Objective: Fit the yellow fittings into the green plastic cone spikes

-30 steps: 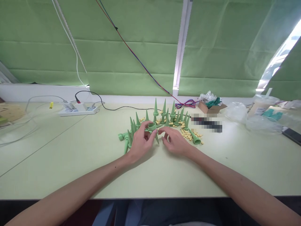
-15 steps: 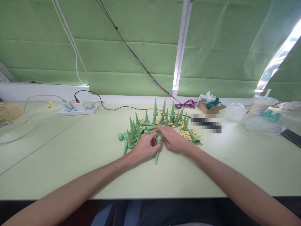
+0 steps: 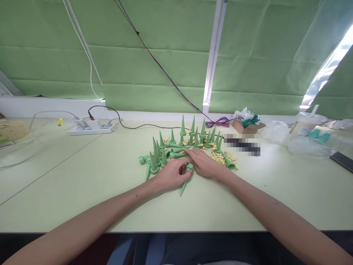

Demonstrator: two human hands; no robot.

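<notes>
My left hand (image 3: 174,173) is closed around a green plastic watering spike (image 3: 184,187), its collar between thumb and fingers and its point slanting down toward the table's front edge. Pressed close against it, my right hand (image 3: 203,163) reaches over the spike's collar end with its fingers together; its thumb and anything pinched there are hidden. Several more green spikes (image 3: 153,163) stand upright or lie behind and left of the hands. Small yellow pegs (image 3: 217,158) are heaped to the right, beside a green cone (image 3: 228,162) lying with its open end toward me.
A white power strip (image 3: 93,129) with plugs and cables lies at the back left. Behind on the right are a small cardboard box (image 3: 248,127), plastic bags (image 3: 276,132), a cup with a straw (image 3: 306,123) and a dark phone (image 3: 342,161). Green blinds (image 3: 154,70) hang behind the table.
The spike in my left hand has tilted, its point swinging slightly left and nearer to me. Its collar end has shifted right, and my hands have come closer together.
</notes>
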